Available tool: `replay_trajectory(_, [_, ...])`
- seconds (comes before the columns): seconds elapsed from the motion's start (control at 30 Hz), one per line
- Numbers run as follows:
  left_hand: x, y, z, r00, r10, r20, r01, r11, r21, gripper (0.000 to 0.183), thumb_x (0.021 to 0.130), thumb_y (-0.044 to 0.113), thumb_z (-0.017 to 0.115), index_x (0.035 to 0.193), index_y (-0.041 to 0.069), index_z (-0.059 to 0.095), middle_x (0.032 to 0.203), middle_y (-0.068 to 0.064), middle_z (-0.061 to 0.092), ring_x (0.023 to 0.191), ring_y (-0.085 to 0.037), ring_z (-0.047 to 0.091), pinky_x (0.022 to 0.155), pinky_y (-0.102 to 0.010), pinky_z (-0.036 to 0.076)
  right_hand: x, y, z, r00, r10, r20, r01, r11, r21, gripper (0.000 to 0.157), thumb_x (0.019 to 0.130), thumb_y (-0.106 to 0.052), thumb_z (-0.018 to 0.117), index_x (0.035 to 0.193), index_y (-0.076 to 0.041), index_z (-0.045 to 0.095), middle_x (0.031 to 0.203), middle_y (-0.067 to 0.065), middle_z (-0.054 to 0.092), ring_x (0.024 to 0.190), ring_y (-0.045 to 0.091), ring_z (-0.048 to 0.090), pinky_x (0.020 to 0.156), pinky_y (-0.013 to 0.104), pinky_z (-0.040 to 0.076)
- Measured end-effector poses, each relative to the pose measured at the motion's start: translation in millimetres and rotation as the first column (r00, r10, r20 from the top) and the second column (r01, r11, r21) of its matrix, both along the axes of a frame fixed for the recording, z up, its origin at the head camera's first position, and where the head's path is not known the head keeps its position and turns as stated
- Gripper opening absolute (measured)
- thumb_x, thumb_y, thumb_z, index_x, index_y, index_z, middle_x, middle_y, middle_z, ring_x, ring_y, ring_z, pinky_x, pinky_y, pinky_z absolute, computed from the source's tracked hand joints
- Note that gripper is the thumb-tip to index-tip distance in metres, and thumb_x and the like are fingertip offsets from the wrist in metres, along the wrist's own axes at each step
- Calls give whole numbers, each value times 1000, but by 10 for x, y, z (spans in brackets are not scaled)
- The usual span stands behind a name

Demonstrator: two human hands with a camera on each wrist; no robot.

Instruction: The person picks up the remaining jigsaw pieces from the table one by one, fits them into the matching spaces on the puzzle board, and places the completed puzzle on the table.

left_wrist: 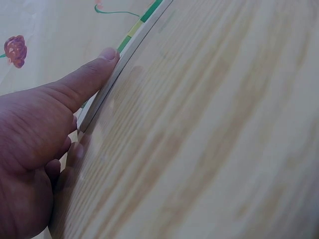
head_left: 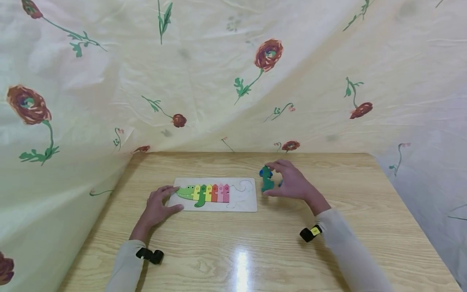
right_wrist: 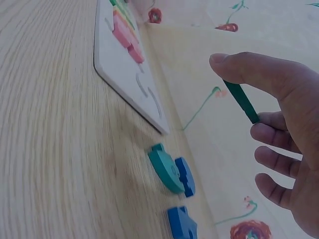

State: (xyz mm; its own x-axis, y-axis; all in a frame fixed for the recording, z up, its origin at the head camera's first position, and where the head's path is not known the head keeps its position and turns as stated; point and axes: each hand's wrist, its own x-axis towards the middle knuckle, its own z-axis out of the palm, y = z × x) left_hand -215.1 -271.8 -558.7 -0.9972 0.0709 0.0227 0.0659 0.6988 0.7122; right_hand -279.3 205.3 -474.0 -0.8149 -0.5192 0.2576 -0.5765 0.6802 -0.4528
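A pale cloth printed with red flowers hangs behind and along the sides of a wood-grained counter, where a patch of light shines near the front. On the counter lies a white board, its left part filled by a crocodile puzzle: a green head, then yellow, green, yellow, red and two pink pieces in a row. The right part of the board shows only curved outlines.

The left hand grips the board's left end, thumb at the near edge. The right hand, just beyond the board's right end, pinches a dark green piece between thumb and fingers. Near that hand, on the counter, are a teal piece, a blue piece just beside it, and another blue block. Both arms wear light sleeves.
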Motion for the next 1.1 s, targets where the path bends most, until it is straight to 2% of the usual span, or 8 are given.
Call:
replay_trajectory(0.4, [11,2,2,1000,-5,-16,5,1000,-5,78,82,46,84,148,16,55,157,-19,40,141,-46,28,110,-67,21,-3,-317,-62,996,-40,81,37,999,33,90,72,-50,91,146,-11,56,128,12,59,122,31,51,101,54,48])
replay_trajectory(0.7, [21,15,28,1000,6,0,-6,1000,-4,77,82,43,85,148,16,55,157,-18,40,142,-44,28,112,-66,21,-18,-535,-135,995,-4,100,6,1000,-17,91,69,-46,94,143,-9,58,124,11,61,117,29,55,99,49,50])
replay_trajectory(0.9, [19,24,41,1000,5,0,-5,1000,-3,77,83,42,85,148,16,55,157,-19,40,142,-45,27,112,-66,20,-10,-647,-167,995,4,103,-3,1000,-6,92,70,-49,92,144,-9,56,126,8,62,119,27,55,102,51,49])
replay_trajectory(1.1, [14,19,30,1000,8,5,-8,1000,-4,77,82,43,85,148,17,55,158,-18,39,142,-44,27,113,-66,20,9,-758,-207,994,27,108,-25,999,-20,90,69,-47,93,143,-9,58,123,5,61,117,26,55,100,48,51])
